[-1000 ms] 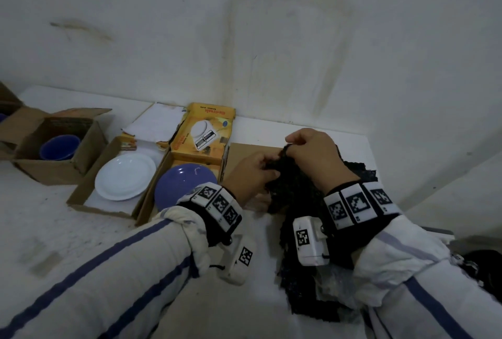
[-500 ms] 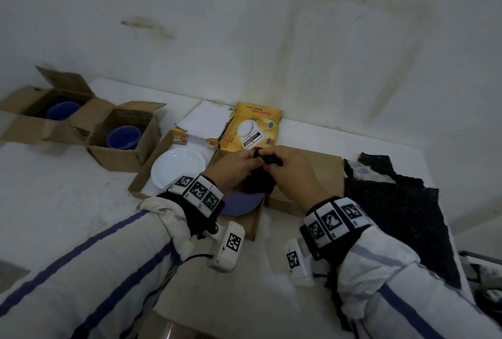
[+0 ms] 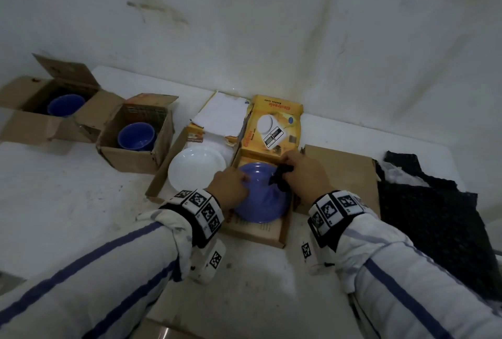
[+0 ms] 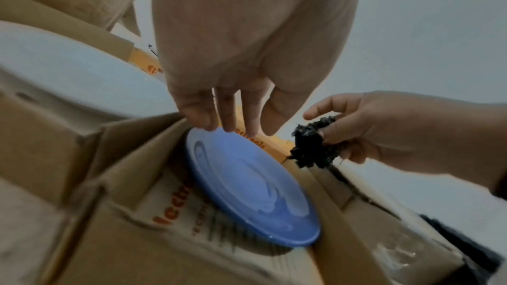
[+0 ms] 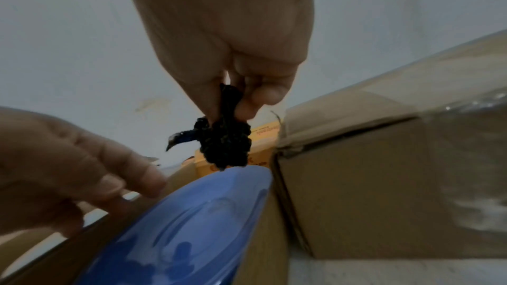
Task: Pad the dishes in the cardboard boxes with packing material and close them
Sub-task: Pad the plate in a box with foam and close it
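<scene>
Two hands over the open yellow box (image 3: pixel 273 132): my right hand (image 3: pixel 305 175) has its grip pinched tight on a small crumpled black wad of packing material (image 3: pixel 281 179), knobbly and dark, hanging just above the far right rim of the smooth round blue plate (image 3: pixel 260 200). My left hand (image 3: pixel 231 185) is spread, straight fingertips (image 4: pixel 204 120) touching the plate's far left edge. Plate sits tilted in the box on the counter (image 3: pixel 68 197).
</scene>
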`<state>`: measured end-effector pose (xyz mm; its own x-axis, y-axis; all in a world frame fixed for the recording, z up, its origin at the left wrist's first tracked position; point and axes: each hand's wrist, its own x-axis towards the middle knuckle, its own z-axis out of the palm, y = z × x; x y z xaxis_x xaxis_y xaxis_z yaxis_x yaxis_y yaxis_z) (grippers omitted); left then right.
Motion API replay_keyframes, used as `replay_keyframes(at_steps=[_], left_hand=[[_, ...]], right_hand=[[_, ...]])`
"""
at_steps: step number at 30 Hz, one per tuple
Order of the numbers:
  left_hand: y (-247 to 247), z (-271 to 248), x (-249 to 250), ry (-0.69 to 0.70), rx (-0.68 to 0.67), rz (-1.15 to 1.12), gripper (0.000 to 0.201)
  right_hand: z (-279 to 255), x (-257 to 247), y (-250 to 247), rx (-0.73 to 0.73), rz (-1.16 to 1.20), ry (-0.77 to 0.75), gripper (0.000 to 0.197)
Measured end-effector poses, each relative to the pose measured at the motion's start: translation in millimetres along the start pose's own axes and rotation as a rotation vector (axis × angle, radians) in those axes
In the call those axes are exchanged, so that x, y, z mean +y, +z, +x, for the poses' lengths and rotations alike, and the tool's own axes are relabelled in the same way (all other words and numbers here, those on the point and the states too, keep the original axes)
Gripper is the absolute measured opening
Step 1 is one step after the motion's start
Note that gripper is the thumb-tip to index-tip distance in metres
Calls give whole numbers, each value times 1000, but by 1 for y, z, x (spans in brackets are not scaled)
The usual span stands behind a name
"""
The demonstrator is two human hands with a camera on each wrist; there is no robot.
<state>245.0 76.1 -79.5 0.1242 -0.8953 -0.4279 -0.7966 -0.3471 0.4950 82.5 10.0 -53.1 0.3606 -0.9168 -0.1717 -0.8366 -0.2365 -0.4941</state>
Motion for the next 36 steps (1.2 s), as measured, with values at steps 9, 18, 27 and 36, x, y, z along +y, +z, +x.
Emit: replay_keyframes(at_steps=[9,18,27,36], left_hand=[[3,37,-9,79,-96,498,92],[2,40,-18,104,-172,463,105],[-2,39,-20,141,-183,501,106],[-2,38,-18,124,-194,521,105]], right_hand=[[44,-11,4,-2,-186,79,26],[51,-15,30,-390,-491,45,28],[62,-39,1,-475,-618,1,23],[57,-41,25,-593,-791,-45,24]])
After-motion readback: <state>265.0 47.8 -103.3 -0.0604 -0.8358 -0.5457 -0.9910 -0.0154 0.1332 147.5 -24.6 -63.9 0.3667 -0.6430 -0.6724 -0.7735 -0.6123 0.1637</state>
